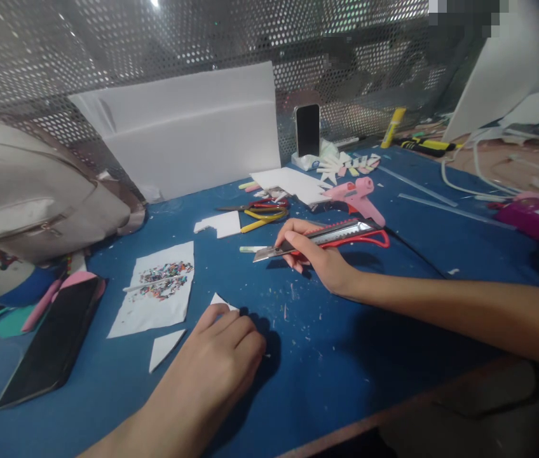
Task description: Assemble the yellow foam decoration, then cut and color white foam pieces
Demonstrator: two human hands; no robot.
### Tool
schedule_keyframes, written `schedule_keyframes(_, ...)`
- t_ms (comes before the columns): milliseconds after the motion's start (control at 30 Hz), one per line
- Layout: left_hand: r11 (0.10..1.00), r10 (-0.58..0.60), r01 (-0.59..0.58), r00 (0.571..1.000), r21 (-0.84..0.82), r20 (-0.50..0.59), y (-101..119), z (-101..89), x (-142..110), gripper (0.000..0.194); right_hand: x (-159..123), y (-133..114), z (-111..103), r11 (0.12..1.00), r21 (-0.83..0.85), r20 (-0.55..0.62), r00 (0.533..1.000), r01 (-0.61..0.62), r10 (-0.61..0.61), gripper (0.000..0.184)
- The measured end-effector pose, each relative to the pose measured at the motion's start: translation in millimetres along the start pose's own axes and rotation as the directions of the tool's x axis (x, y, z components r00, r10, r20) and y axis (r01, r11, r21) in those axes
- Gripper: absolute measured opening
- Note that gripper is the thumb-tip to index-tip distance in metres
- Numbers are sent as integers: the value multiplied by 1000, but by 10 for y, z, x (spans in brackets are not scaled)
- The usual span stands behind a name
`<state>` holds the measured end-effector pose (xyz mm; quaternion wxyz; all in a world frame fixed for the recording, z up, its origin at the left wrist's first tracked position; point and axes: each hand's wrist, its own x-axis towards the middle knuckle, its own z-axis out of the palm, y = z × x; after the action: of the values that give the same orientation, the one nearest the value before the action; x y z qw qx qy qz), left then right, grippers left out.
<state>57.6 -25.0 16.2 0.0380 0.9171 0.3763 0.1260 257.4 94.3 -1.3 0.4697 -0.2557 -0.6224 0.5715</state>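
Observation:
My right hand [334,270] is closed around a red utility knife [327,236], its bare blade pointing left above the table. A short pale strip [253,249] shows beside the blade; whether the hand holds it too, I cannot tell. Lower down, my left hand [226,353] rests with curled fingers on a small white board piece [222,301], mostly covered by them. Another white triangular piece [164,348] lies just left of that hand. Tiny white scraps are scattered over the blue table [307,381] between the hands.
A white sheet with colourful sequins [155,315] lies to the left, near a dark phone-like slab [54,343] and a bag [35,184]. Behind are scissors [264,219], a cut board [293,182], a pink glue gun [365,197] and an upright phone [308,130]. Glue sticks [431,197] lie right.

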Motion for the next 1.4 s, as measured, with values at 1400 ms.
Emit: schedule_keyframes(1400, 863, -456, 426, 888, -272, -57, -457, -764, -666, 11, 1036, -264, -368, -468, -883, -124, 953, 21, 277, 38)
